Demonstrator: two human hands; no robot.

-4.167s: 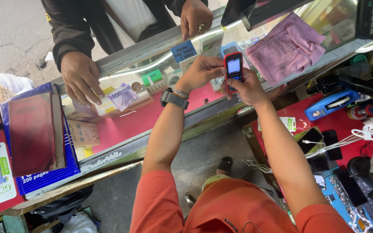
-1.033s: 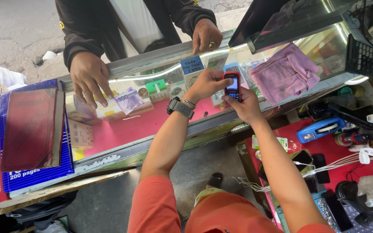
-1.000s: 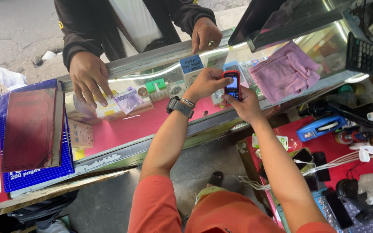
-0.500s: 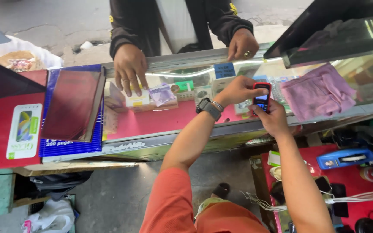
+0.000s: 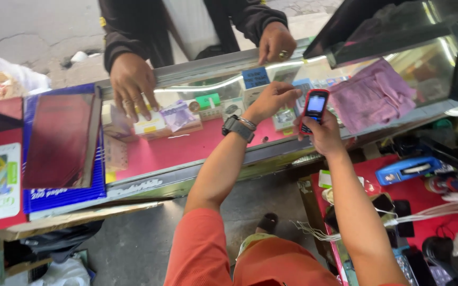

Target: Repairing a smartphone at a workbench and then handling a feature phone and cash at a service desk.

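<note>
Red keypad phone (image 5: 314, 108) above glass worktop (image 5: 197, 153), gripped in our right hand (image 5: 322, 132). Our left hand (image 5: 274, 98) just beside it, fingers loosely curled, empty. Step: we judge keying; next needs steady thumb. Another person's hands rest far side.

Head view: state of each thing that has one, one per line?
red phone: screen lit, upright, held over the glass counter
right hand: gripping the red phone from below
left hand: hovering beside the phone, fingers bent, contact unclear
wristwatch: strapped on the left wrist
pink cloth: crumpled, under the glass
notebook: closed, flat
blue stapler: closed, lying flat
</note>
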